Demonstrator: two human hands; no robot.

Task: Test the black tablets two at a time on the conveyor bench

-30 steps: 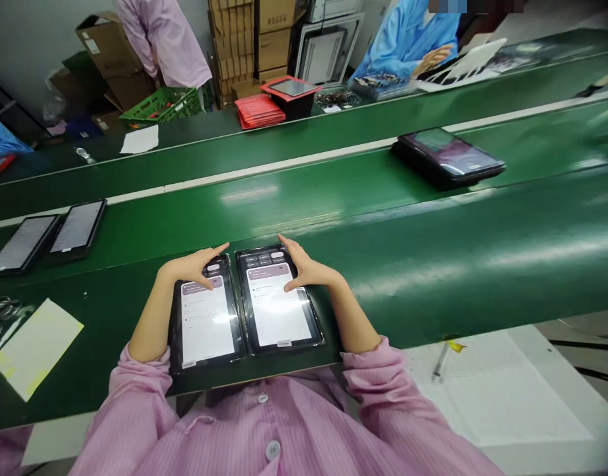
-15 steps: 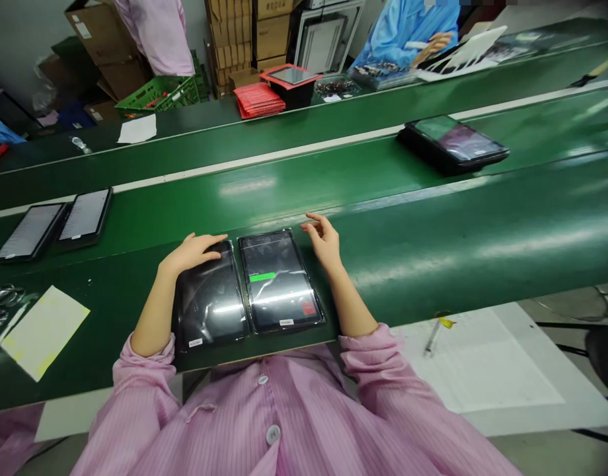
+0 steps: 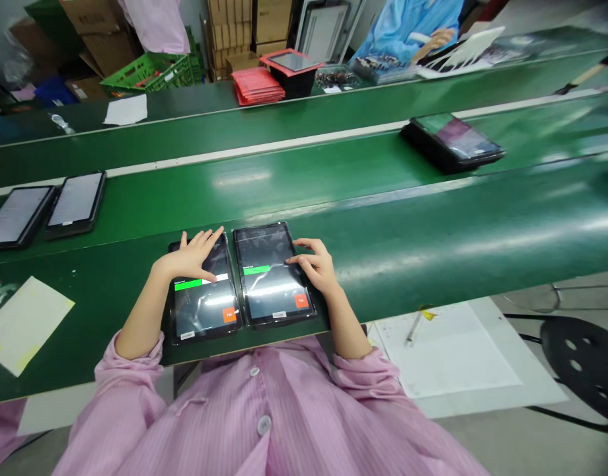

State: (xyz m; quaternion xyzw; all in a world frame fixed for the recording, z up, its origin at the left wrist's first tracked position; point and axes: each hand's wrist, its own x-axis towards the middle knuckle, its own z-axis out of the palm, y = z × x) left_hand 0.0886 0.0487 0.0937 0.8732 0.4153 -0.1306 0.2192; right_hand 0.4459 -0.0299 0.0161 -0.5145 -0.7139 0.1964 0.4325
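Two tablets in clear film lie side by side at the bench's near edge. Over the upper part of the left tablet (image 3: 205,312) my left hand (image 3: 192,256) is spread, its thumb near a white and green bar on the screen. My right hand (image 3: 318,264) is at the right edge of the right tablet (image 3: 269,291), fingers apart and curved, the index finger over the screen. Whether that fingertip touches the glass I cannot tell. Both screens show a green bar and a reddish-orange square at the lower right.
Two more tablets (image 3: 76,199) lie on the green belt (image 3: 195,198) at left, and a stack of tablets (image 3: 453,142) at right. A yellowish paper (image 3: 29,324) is left of me; white sheets with a pen (image 3: 413,327) are at right. Across the belt, a blue-sleeved person (image 3: 408,30) works.
The left tablet's dark screen now shows a green and white bar and an orange square. My left hand has spread its fingers; my right hand has moved onto the right tablet's edge.
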